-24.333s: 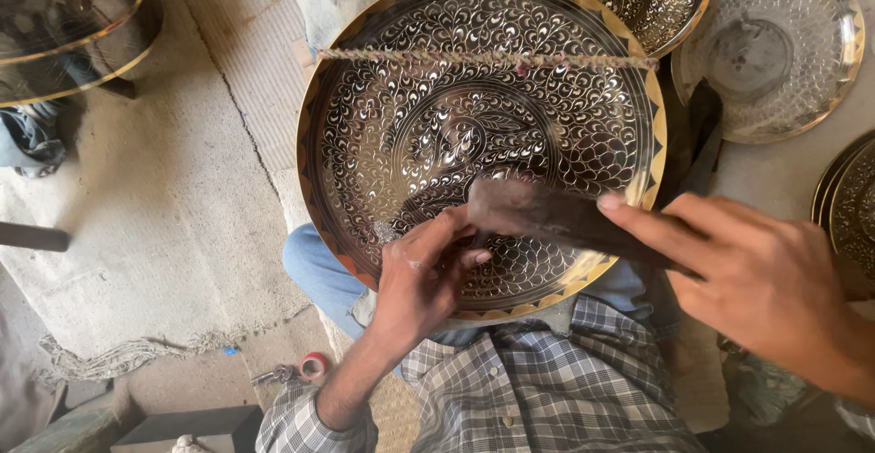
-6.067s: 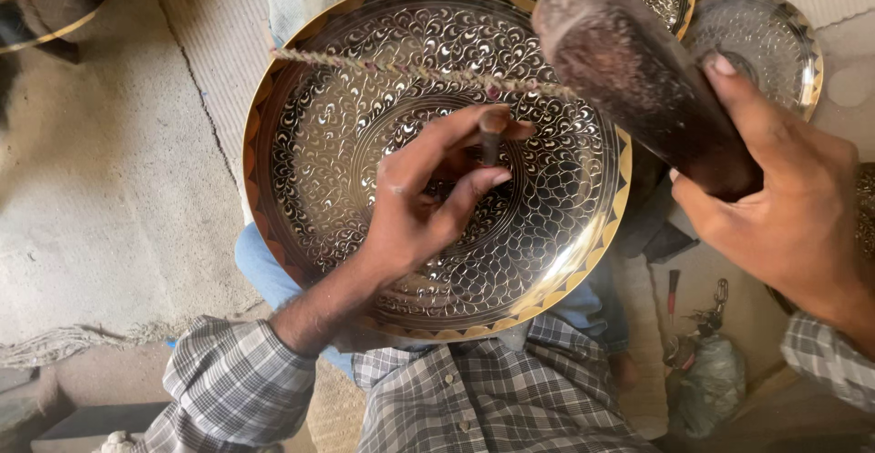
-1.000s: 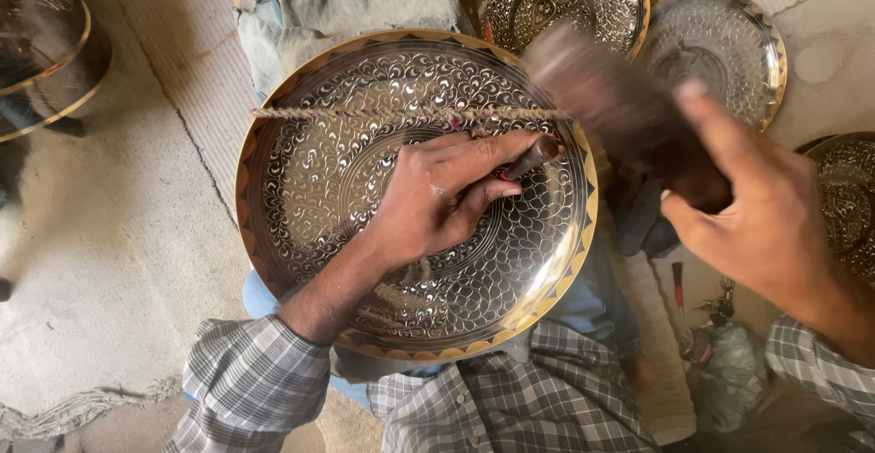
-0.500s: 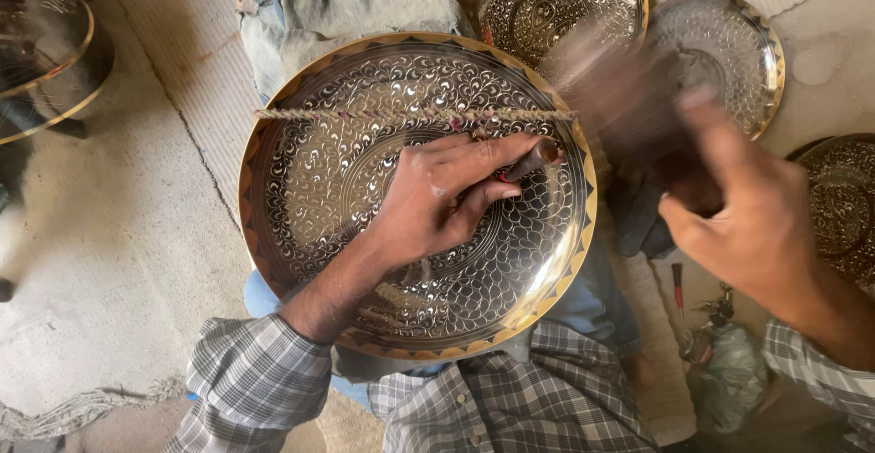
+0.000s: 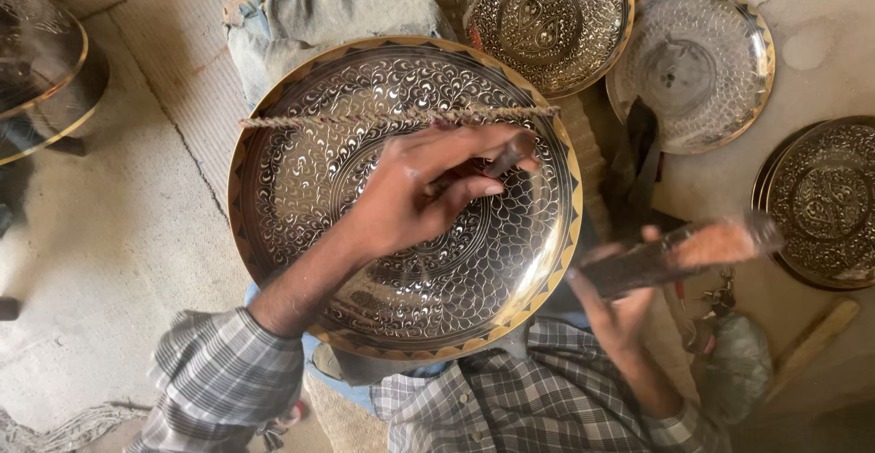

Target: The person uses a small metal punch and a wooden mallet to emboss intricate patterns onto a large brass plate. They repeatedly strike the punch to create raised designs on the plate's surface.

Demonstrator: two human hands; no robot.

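Engraving big brass tray (image 5: 301,198): left hand (image 5: 410,193) pinches chisel (image 5: 510,154) on tray; right hand (image 5: 620,303) clenches mallet (image 5: 674,254) beside tray, probably raised for strike on chisel head.

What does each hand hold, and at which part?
The left hand pinches a small dark punch near its upper end, tip on the engraved tray. The right hand grips a wooden mallet by its handle end.
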